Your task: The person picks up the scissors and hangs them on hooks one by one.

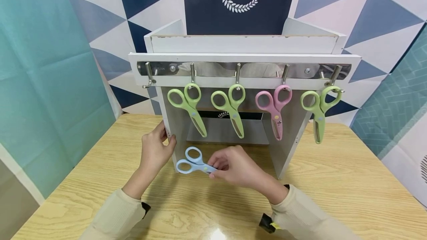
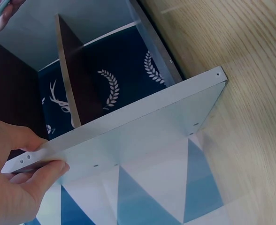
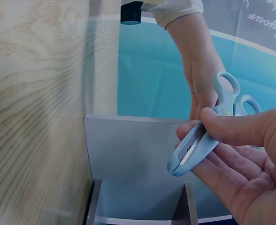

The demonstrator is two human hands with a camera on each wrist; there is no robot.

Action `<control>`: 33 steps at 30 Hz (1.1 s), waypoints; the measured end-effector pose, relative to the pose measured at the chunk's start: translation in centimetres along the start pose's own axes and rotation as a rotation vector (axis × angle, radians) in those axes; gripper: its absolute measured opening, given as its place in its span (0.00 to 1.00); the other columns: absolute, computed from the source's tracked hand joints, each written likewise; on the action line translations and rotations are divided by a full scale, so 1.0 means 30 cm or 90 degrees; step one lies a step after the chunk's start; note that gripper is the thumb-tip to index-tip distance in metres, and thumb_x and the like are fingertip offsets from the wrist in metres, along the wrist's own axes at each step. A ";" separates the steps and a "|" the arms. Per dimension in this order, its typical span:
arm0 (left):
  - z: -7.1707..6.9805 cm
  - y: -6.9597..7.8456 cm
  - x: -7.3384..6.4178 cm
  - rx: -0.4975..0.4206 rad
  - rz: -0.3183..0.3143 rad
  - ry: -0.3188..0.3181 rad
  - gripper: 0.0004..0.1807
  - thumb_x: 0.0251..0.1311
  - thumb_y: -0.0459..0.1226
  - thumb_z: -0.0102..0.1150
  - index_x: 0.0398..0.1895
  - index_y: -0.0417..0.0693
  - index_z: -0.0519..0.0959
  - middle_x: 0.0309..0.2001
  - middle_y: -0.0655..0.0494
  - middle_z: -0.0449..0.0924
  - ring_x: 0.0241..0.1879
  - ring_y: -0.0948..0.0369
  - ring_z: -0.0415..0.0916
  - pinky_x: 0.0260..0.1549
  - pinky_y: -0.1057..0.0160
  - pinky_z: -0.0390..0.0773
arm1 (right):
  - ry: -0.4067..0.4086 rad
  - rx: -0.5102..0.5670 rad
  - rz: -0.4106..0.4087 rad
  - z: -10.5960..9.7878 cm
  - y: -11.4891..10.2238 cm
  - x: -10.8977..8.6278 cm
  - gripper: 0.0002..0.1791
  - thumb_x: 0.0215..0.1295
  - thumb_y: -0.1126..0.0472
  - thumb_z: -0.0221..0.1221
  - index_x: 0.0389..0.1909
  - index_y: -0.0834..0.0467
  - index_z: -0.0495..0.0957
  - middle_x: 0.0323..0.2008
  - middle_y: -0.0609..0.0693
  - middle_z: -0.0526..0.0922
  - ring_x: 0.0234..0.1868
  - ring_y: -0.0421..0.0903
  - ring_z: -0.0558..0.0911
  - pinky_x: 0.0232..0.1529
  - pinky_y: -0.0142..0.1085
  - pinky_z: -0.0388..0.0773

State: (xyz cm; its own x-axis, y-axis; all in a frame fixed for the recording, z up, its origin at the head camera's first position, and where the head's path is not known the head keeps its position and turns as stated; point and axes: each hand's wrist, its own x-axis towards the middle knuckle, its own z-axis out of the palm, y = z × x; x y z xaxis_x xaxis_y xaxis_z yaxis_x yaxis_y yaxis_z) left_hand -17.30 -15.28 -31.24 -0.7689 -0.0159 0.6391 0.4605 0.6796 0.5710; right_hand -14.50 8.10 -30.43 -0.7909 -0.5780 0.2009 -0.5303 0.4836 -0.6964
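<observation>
Blue scissors [image 1: 202, 166] are in my right hand [image 1: 238, 167], thumb and fingers pinching the blade end, finger loops pointing left. The right wrist view shows the thumb [image 3: 236, 129] lying over the scissors with the fingers beneath. My left hand [image 1: 155, 149] grips the front edge of the left side panel [image 2: 128, 110] of a white wooden stand, thumb and fingers on opposite faces. Along the stand's front rail [image 1: 213, 58], green scissors [image 1: 193, 112], more green scissors [image 1: 234, 113], pink scissors [image 1: 276, 114] and green scissors [image 1: 319, 119] hang by one loop each.
At the rail's left end a metal hook [image 1: 148, 73] sticks out beside the hanging scissors. The stand sits on a wood-grain table [image 1: 333, 180], its right side panel [image 1: 288, 143] standing beyond my right hand. Patterned cloth [image 1: 100, 21] hangs behind, with a teal sheet [image 1: 43, 66] at left.
</observation>
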 end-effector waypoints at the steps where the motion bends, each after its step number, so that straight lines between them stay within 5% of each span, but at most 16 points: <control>1: 0.001 0.000 0.000 0.000 0.000 0.000 0.17 0.49 0.24 0.60 0.46 0.31 0.77 0.42 0.33 0.84 0.42 0.43 0.84 0.39 0.51 0.85 | 0.002 0.000 -0.001 0.000 -0.002 0.001 0.05 0.50 0.66 0.70 0.28 0.57 0.83 0.25 0.47 0.87 0.25 0.29 0.80 0.29 0.23 0.81; 22: 0.004 -0.003 0.000 -0.003 -0.009 0.001 0.15 0.48 0.23 0.60 0.43 0.32 0.78 0.38 0.34 0.85 0.41 0.44 0.85 0.40 0.52 0.85 | 0.017 0.028 -0.050 -0.019 -0.064 0.030 0.05 0.53 0.66 0.68 0.31 0.58 0.84 0.26 0.47 0.88 0.26 0.29 0.81 0.28 0.25 0.81; 33: 0.014 -0.017 0.002 0.008 0.055 0.035 0.08 0.51 0.28 0.57 0.36 0.37 0.78 0.30 0.42 0.87 0.36 0.48 0.87 0.36 0.50 0.86 | 0.056 0.017 -0.067 -0.042 -0.125 0.049 0.05 0.53 0.64 0.68 0.32 0.56 0.84 0.27 0.46 0.88 0.26 0.30 0.82 0.28 0.25 0.82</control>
State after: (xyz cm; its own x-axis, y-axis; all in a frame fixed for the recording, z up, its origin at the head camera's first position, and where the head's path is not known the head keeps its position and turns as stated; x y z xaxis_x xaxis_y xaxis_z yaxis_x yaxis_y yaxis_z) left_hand -17.76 -15.32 -31.69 -0.7010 0.0026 0.7131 0.5178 0.6895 0.5065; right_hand -14.05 6.27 -26.65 -0.7556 -0.5645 0.3323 -0.6041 0.4045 -0.6866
